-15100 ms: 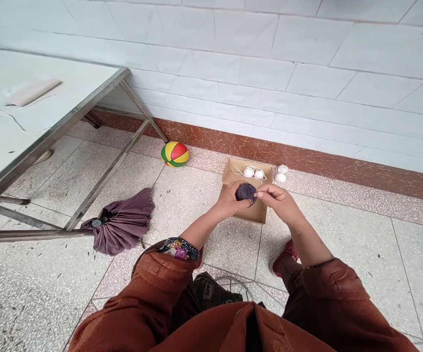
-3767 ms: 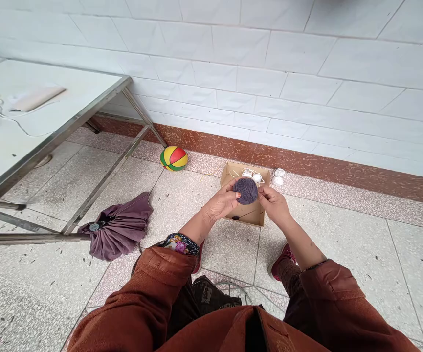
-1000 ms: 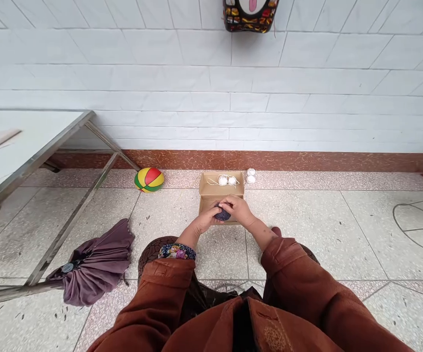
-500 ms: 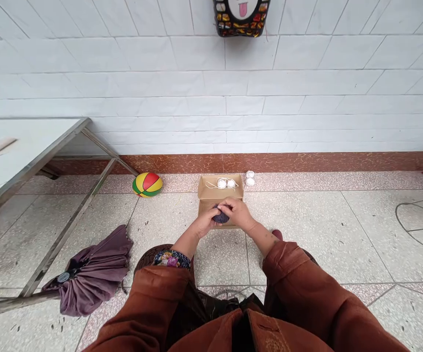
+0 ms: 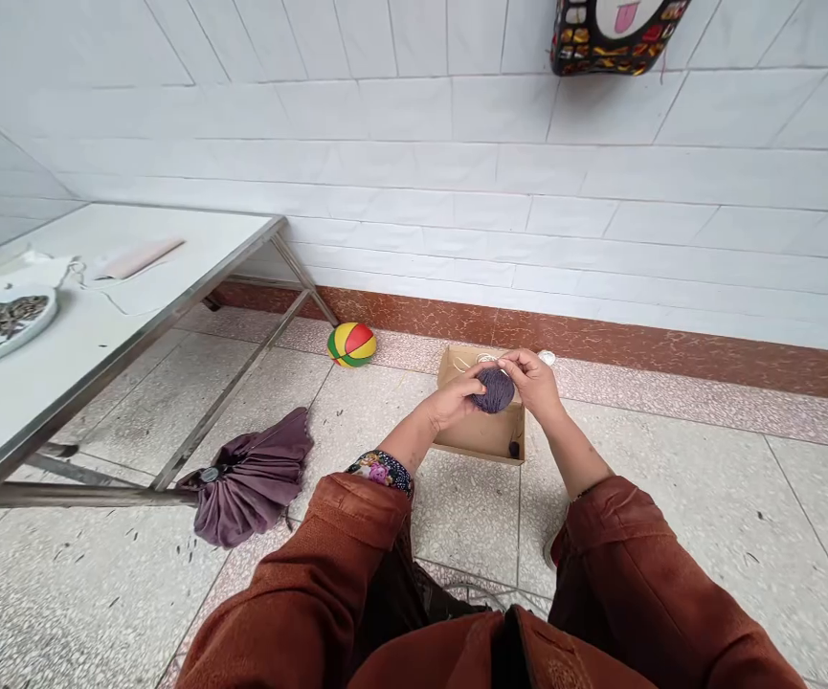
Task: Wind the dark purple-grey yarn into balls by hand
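A dark purple ball of yarn [image 5: 495, 391] rests in my left hand [image 5: 455, 400], whose fingers and thumb close around its left side. At the ball's upper right edge, my right hand [image 5: 532, 381] has its thumb and fingertips pinched together; what is between them is too small to make out. Both hands are above an open cardboard box [image 5: 481, 442]. A small dark thing [image 5: 514, 449] lies in the box's right corner. Behind my fingers, white yarn [image 5: 486, 359] shows partly in the raised far part of the box. Another white ball [image 5: 547, 357] sits beyond my right hand.
To the left stands a metal-framed table [image 5: 169, 292] bearing a plate [image 5: 55, 304] of dark bits and a pinkish flat item [image 5: 142, 258]. A colourful ball [image 5: 351, 344] and a folded purple umbrella-like cloth [image 5: 259, 478] lie on the floor. A patterned bag [image 5: 611, 43] hangs on the wall.
My view has turned left, showing more of the table. The yarn ball is lifted higher over the box, and my right hand has shifted from its top to its upper right edge.
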